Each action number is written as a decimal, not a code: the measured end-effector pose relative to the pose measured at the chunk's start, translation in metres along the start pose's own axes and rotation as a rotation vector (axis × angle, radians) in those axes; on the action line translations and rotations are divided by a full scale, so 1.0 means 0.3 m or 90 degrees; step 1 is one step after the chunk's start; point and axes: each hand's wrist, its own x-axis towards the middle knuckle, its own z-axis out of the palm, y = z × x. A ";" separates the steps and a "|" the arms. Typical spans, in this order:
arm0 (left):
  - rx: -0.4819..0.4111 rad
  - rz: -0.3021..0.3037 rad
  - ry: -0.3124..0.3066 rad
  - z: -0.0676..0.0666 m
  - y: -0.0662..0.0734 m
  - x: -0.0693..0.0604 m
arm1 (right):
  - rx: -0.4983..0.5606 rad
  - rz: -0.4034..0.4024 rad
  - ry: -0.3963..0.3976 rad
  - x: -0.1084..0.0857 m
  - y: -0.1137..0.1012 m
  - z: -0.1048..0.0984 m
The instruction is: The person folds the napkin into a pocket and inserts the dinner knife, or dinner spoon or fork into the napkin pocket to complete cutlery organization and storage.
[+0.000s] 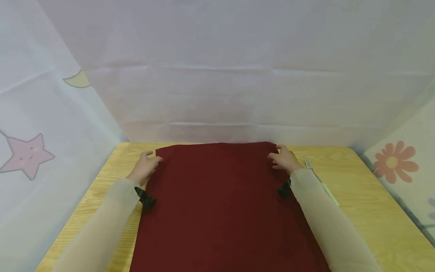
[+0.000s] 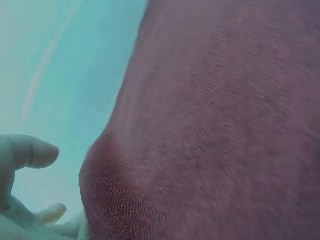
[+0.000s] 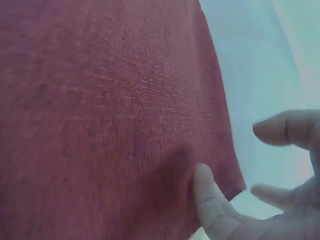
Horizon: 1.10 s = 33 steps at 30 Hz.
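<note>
A dark red cloth (image 1: pixel 221 196) lies spread over the wooden table, its far edge near the back wall. At its far left corner is my left hand (image 1: pixel 144 167), fingers loosely bent and apart. In the left wrist view, those fingers (image 2: pixel 37 152) stand beside the cloth's bulging edge (image 2: pixel 115 185); part of the hand is hidden. My right hand (image 1: pixel 285 159) is at the far right corner. The right wrist view shows one fingertip (image 3: pixel 203 175) resting on the cloth (image 3: pixel 125 115), while the others are spread beyond its corner, pinching nothing.
Right of the cloth, a fork (image 1: pixel 308 164) lies on the wooden table (image 1: pixel 367 204), partly behind the right forearm, with a pale handle-like piece (image 1: pixel 329 193) nearby. Pale printed sheets (image 1: pixel 217 94) hang at the back and both sides.
</note>
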 end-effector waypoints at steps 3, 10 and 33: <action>-0.051 -0.016 -0.018 0.002 0.010 0.022 | 0.075 0.031 0.016 0.028 -0.008 0.016; -0.029 -0.022 -0.027 0.046 0.060 0.038 | 0.095 0.043 0.072 0.050 -0.010 0.028; -0.285 0.075 -0.077 -0.027 0.114 0.034 | 0.066 -0.183 0.103 -0.034 -0.078 -0.215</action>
